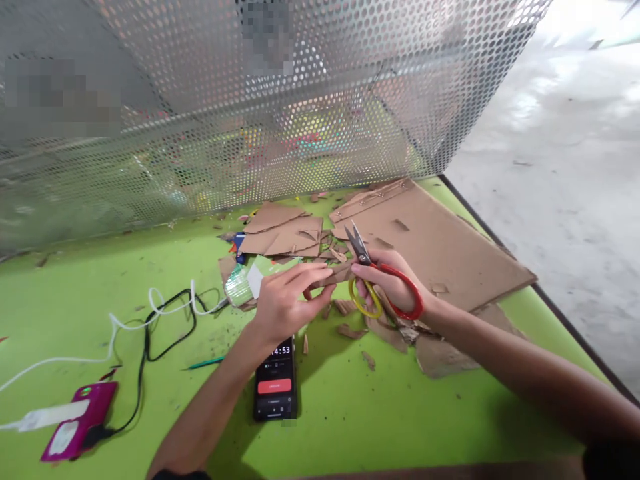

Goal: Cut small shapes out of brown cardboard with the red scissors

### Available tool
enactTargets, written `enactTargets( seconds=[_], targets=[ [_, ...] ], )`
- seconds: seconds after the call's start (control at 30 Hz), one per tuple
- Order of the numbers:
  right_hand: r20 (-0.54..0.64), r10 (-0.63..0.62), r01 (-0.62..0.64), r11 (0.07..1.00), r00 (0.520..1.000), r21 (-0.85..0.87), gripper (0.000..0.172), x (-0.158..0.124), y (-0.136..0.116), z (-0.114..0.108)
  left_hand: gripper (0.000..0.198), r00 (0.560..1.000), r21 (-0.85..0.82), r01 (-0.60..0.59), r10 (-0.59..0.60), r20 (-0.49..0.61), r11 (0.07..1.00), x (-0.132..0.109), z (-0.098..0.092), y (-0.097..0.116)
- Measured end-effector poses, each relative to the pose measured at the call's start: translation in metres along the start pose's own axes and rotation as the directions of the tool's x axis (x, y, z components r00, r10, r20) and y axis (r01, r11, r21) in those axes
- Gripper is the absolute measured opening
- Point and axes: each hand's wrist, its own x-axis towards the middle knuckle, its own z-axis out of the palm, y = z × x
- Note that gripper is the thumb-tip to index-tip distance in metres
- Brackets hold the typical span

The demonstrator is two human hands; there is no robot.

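Pinched in my left hand (287, 297) is a small strip of brown cardboard (340, 274), its far end reaching my right fingertips. My right hand (393, 277) is closed around scissors (361, 253) with one red and one yellow handle loop. The scissor blades point up and away, slightly apart, with nothing visible between them. Torn cardboard scraps (350, 331) lie on the green table below both hands. Beyond them are larger cut cardboard pieces (283, 230). A big flat cardboard sheet (425, 240) rests to the right, with loose bits on it.
A phone (276, 387) with a lit screen lies under my left wrist. At left are a magenta device (80, 423), a white cable (113, 327) and a black cable (147, 333). A teal pen-like stick (206, 363) lies nearby. A perforated metal panel (280, 127) stands along the back.
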Motion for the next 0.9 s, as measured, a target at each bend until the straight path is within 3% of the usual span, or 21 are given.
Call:
enactTargets(
  seconds=[0.2,0.33,0.47,0.53,0.57,0.6,0.63,0.7,0.77,0.8,0.83,0.9],
  targets=[
    [0.016,-0.055,0.056,0.998,0.998,-0.041,0.026,-0.005,-0.009,0.004,0.01,0.999,-0.037,0.035,-0.035,-0.021,0.999,0.003,-0.005,0.006],
    [-0.043,-0.126,0.113,0.969,0.991,-0.22,0.023,-0.006,-0.008,0.003,0.009,1.0,0.004,0.013,-0.013,0.0,1.0,0.002,-0.003,0.007],
    [-0.12,-0.134,0.086,0.937,0.984,-0.338,0.024,-0.002,-0.005,-0.002,0.012,1.0,0.093,-0.022,0.022,0.001,0.995,0.003,-0.006,0.012],
    [-0.163,-0.118,0.06,0.944,0.98,-0.324,0.023,0.003,-0.003,-0.006,0.012,0.998,0.108,-0.023,0.016,0.063,0.994,0.004,-0.009,0.02],
    [-0.197,-0.118,0.055,0.952,0.973,-0.301,0.022,0.006,-0.002,-0.009,0.012,0.986,0.092,-0.009,-0.007,0.168,0.996,0.004,-0.01,0.024],
    [-0.221,-0.119,0.055,0.96,0.968,-0.275,0.024,0.008,-0.001,-0.011,0.01,0.945,0.057,0.0,-0.019,0.325,0.998,0.004,-0.01,0.029],
    [-0.234,-0.118,0.056,0.965,0.965,-0.255,0.025,0.011,0.0,-0.014,0.011,0.87,0.02,0.021,-0.028,0.493,1.0,0.002,-0.008,0.033],
    [-0.248,-0.132,0.072,0.969,0.96,-0.237,0.025,0.013,0.0,-0.017,0.01,0.63,0.022,0.076,-0.065,0.774,0.997,-0.001,-0.004,0.04],
    [-0.249,-0.139,0.082,0.971,0.958,-0.225,0.024,0.014,-0.001,-0.018,0.007,0.442,0.054,0.089,-0.088,0.893,0.995,-0.004,0.002,0.044],
    [-0.249,-0.137,0.082,0.972,0.959,-0.22,0.024,0.014,-0.001,-0.017,0.007,0.398,0.087,0.099,-0.119,0.909,0.991,-0.006,0.004,0.044],
    [-0.247,-0.136,0.082,0.973,0.959,-0.214,0.024,0.014,-0.002,-0.017,0.008,0.382,0.102,0.108,-0.136,0.914,0.989,-0.006,0.005,0.043],
    [-0.242,-0.137,0.086,0.974,0.961,-0.21,0.025,0.013,-0.004,-0.016,0.018,0.403,0.106,0.142,-0.155,0.902,0.984,-0.005,0.006,0.04]
  ],
)
